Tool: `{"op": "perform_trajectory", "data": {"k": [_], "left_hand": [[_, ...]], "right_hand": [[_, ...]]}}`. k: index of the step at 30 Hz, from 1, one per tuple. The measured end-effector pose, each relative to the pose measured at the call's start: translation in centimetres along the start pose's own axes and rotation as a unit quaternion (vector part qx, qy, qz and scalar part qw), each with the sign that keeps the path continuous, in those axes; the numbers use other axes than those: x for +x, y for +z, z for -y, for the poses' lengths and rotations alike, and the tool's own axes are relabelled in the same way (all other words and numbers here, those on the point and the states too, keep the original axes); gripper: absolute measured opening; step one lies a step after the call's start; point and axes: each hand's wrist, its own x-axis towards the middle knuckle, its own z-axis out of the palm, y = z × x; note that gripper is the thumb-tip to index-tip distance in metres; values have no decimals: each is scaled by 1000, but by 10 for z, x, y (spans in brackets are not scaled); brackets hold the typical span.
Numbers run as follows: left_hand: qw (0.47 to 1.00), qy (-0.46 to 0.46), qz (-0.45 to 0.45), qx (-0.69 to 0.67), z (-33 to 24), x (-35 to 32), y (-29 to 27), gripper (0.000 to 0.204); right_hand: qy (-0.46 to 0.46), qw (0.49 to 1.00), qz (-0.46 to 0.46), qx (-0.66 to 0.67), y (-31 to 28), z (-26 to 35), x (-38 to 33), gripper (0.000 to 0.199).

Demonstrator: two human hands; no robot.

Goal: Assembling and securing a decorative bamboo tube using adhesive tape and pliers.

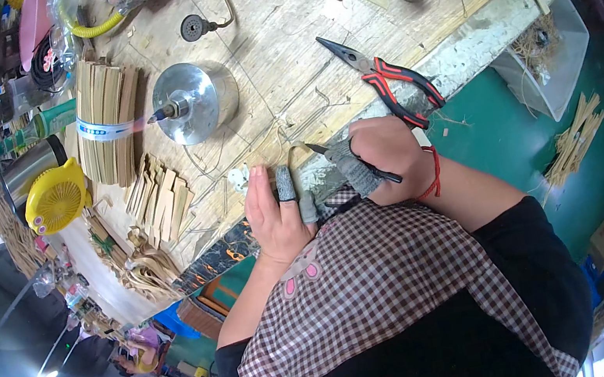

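Note:
My right hand [383, 153] is closed round a slim dark-handled tool [388, 175], its pointed end angled toward my left hand; the kind of tool is not clear. Grey covers wrap some of its fingers. At the table's front edge is my left hand [275, 216], fingers stretched away from me, with grey covers on the index finger and thumb. A thin bent strip [293, 149], seemingly bamboo, rises between that index finger and thumb and reaches the tool's tip. Where it is pinched is partly hidden. Red-and-black long-nose pliers [387, 80] lie beyond my right hand.
A round silver burner [212, 96] with a nozzle stands beside a tied bundle of bamboo slats [107, 152]. Loose slats [162, 203] and a yellow fan [57, 197] are on the left. A white bin [570, 59] stands below the table's right edge.

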Motion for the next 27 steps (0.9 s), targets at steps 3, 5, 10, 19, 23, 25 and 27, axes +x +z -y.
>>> {"op": "perform_trajectory", "data": {"k": [3, 5, 10, 19, 23, 25, 27], "left_hand": [[1000, 9, 2, 8, 1, -1, 0, 42], [1000, 0, 10, 6, -1, 0, -2, 44], [1000, -5, 12, 4, -2, -2, -1, 43], [999, 5, 10, 34, 1, -5, -2, 44], [999, 3, 10, 36, 2, -5, -1, 43], [999, 4, 7, 32, 0, -2, 1, 43], [1000, 4, 2, 29, -2, 1, 1, 43]], "right_hand": [[18, 999, 25, -15, -3, 4, 4, 37], [47, 997, 62, -14, -5, 6, 8, 36], [55, 996, 67, -20, -8, 10, 12, 35], [60, 996, 70, -7, -7, 11, 10, 36], [52, 995, 60, 66, -10, 6, 7, 28], [44, 995, 29, 84, -12, 4, 8, 23], [36, 994, 0, 103, -12, 2, 7, 18]]}}
